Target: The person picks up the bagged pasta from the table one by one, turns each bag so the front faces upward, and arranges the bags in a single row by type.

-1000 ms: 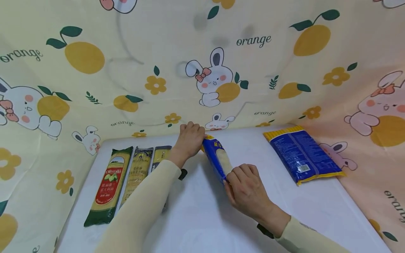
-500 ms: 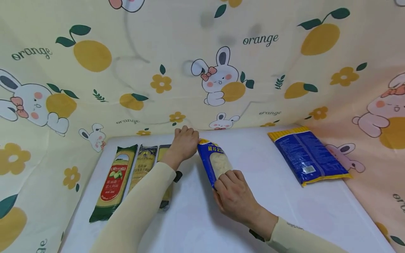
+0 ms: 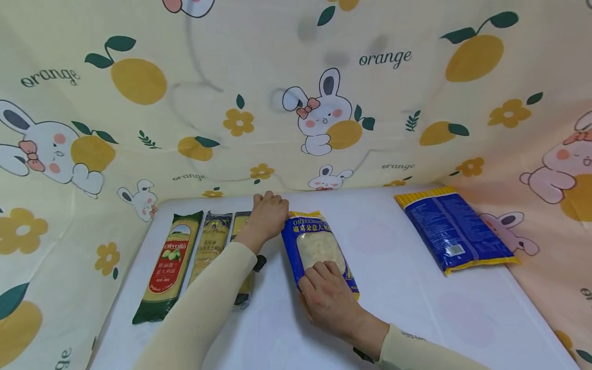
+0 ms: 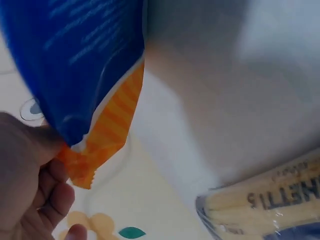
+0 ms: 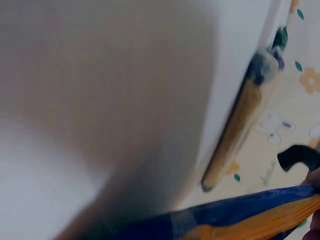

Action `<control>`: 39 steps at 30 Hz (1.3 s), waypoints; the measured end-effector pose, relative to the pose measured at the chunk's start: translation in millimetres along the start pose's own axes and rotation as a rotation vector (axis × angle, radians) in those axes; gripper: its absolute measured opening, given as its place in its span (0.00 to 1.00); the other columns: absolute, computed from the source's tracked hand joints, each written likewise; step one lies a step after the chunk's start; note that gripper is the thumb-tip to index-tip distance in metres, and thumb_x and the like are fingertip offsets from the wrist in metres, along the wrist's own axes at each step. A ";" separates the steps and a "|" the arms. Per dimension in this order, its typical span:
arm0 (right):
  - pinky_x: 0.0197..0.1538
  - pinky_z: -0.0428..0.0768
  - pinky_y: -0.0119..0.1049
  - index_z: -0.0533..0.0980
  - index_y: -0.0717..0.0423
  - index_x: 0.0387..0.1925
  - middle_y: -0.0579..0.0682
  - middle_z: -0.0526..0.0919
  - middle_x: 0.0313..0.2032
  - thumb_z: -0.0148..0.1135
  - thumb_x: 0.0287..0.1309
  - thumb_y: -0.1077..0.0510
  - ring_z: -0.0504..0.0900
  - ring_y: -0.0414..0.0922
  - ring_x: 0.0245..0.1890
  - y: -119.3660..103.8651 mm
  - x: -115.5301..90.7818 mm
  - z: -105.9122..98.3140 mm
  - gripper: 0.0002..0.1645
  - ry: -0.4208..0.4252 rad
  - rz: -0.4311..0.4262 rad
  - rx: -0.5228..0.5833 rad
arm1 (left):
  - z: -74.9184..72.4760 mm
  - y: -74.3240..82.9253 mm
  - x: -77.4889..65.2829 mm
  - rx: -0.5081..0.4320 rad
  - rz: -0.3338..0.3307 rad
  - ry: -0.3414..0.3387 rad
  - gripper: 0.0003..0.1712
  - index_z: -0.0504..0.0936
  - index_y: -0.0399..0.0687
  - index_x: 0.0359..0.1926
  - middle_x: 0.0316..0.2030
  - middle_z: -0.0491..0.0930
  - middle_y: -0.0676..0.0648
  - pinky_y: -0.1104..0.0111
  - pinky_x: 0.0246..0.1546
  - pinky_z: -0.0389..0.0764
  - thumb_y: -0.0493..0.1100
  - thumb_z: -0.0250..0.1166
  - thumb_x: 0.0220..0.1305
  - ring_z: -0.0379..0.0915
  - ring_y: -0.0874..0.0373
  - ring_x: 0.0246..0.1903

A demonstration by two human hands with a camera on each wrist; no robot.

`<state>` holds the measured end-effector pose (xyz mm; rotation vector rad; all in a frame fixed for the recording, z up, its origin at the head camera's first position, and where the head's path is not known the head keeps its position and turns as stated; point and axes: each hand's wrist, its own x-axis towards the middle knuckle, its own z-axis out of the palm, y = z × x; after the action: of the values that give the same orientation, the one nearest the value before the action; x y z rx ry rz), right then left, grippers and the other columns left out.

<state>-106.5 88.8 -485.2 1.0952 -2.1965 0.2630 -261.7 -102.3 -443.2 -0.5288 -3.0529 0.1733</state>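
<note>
A blue and yellow bag of orecchiette pasta (image 3: 319, 245) tilts above the white table, its clear window facing up. My left hand (image 3: 267, 217) pinches its far left corner; in the left wrist view the thumb and fingers close on the orange end of the bag (image 4: 112, 115). With curled fingers, my right hand (image 3: 327, 300) grips the bag's near left side and covers part of the window. The thumb is largely hidden. In the right wrist view the bag (image 5: 200, 220) crosses the bottom, seen along its edge.
To the left lie a green and red Olivoilà pasta pack (image 3: 168, 267), a beige pasta pack (image 3: 210, 239) and a third pack (image 3: 242, 293), partly behind the left arm. Another blue bag (image 3: 455, 228) lies at the right. A printed cloth (image 3: 259, 67) rises behind the table (image 3: 398, 313).
The bag has turned from nearly edge-on so its front faces up, and it has shifted left. My right hand has moved left and nearer with it. The left hand keeps its corner.
</note>
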 end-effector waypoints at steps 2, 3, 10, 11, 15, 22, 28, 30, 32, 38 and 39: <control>0.43 0.73 0.44 0.69 0.51 0.25 0.46 0.73 0.27 0.51 0.66 0.57 0.73 0.48 0.32 -5.4 0.1 4.7 0.12 -0.008 -0.010 -0.009 | 2.7 -2.6 -0.8 0.009 -0.002 -0.002 0.17 0.83 0.49 0.55 0.47 0.84 0.49 0.46 0.61 0.69 0.54 0.61 0.79 0.71 0.49 0.52; 0.42 0.73 0.44 0.69 0.51 0.25 0.46 0.73 0.27 0.49 0.68 0.57 0.73 0.47 0.32 -7.7 0.0 6.9 0.13 -0.010 -0.013 -0.011 | 4.0 -3.7 -1.0 0.009 -0.004 -0.005 0.16 0.83 0.49 0.55 0.48 0.84 0.49 0.46 0.61 0.69 0.54 0.61 0.79 0.71 0.50 0.53; 0.46 0.72 0.44 0.72 0.48 0.28 0.44 0.74 0.29 0.54 0.75 0.44 0.73 0.46 0.35 -13.2 -5.3 9.2 0.19 -0.099 0.035 0.053 | 6.8 -6.5 -3.9 -0.006 -0.005 -0.037 0.17 0.82 0.48 0.57 0.49 0.83 0.48 0.46 0.62 0.68 0.52 0.59 0.80 0.70 0.49 0.53; 0.47 0.72 0.44 0.72 0.48 0.28 0.44 0.74 0.29 0.54 0.76 0.42 0.73 0.46 0.35 -11.5 -7.2 8.6 0.21 -0.105 0.047 0.060 | 7.2 -7.0 -4.5 -0.002 -0.007 -0.040 0.15 0.83 0.48 0.57 0.49 0.84 0.48 0.46 0.61 0.68 0.50 0.59 0.81 0.70 0.49 0.52; 0.46 0.72 0.45 0.71 0.48 0.29 0.44 0.73 0.28 0.58 0.75 0.45 0.73 0.47 0.36 4.7 -16.8 6.2 0.18 -0.131 0.129 0.024 | 9.9 -9.9 -8.5 0.034 -0.034 -0.081 0.12 0.85 0.49 0.54 0.46 0.84 0.48 0.47 0.58 0.67 0.45 0.57 0.81 0.68 0.49 0.49; 0.41 0.72 0.49 0.71 0.54 0.27 0.48 0.70 0.25 0.74 0.64 0.47 0.71 0.50 0.31 40.6 -39.7 -2.8 0.23 -0.306 0.360 -0.152 | 22.4 -14.3 -12.9 0.069 -0.088 -0.140 0.12 0.88 0.51 0.51 0.45 0.85 0.46 0.43 0.61 0.68 0.42 0.58 0.80 0.69 0.47 0.50; 0.42 0.73 0.50 0.76 0.52 0.27 0.47 0.74 0.26 0.72 0.66 0.45 0.71 0.47 0.31 49.3 -40.8 -11.4 0.20 -0.528 0.535 -0.033 | 29.6 -11.8 -9.5 0.061 -0.128 -0.181 0.12 0.89 0.52 0.51 0.47 0.86 0.46 0.41 0.64 0.67 0.42 0.59 0.79 0.69 0.45 0.52; 0.41 0.73 0.49 0.78 0.52 0.28 0.46 0.76 0.26 0.72 0.66 0.48 0.72 0.47 0.32 50.9 -38.9 -10.0 0.17 -0.563 0.559 0.026 | 28.4 -10.1 -9.0 0.055 -0.133 -0.194 0.12 0.89 0.53 0.51 0.46 0.86 0.46 0.41 0.64 0.67 0.42 0.59 0.78 0.69 0.46 0.52; 0.41 0.71 0.48 0.80 0.53 0.29 0.45 0.76 0.26 0.73 0.65 0.50 0.72 0.46 0.32 53.1 -37.1 -7.6 0.14 -0.574 0.567 0.070 | 25.7 -7.9 -8.9 0.036 -0.132 -0.192 0.11 0.89 0.52 0.50 0.46 0.85 0.46 0.41 0.63 0.68 0.42 0.60 0.78 0.70 0.46 0.51; 0.43 0.71 0.46 0.83 0.52 0.31 0.43 0.78 0.27 0.74 0.64 0.54 0.71 0.44 0.33 53.8 -34.2 -1.7 0.08 -0.541 0.523 0.092 | 23.4 -1.5 -7.8 -0.001 -0.073 -0.153 0.09 0.88 0.51 0.49 0.46 0.84 0.46 0.42 0.61 0.69 0.40 0.61 0.77 0.71 0.46 0.50; 0.44 0.71 0.46 0.82 0.51 0.31 0.43 0.79 0.27 0.74 0.64 0.55 0.71 0.44 0.33 51.8 -33.8 -1.9 0.08 -0.520 0.495 0.082 | 23.9 -0.7 -8.0 0.002 -0.062 -0.147 0.09 0.88 0.52 0.49 0.46 0.84 0.46 0.42 0.61 0.69 0.40 0.61 0.77 0.71 0.47 0.50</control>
<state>-130.9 143.7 -499.8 0.6897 -2.9375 0.3071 -255.8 -108.2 -467.0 -0.4392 -3.2065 0.2228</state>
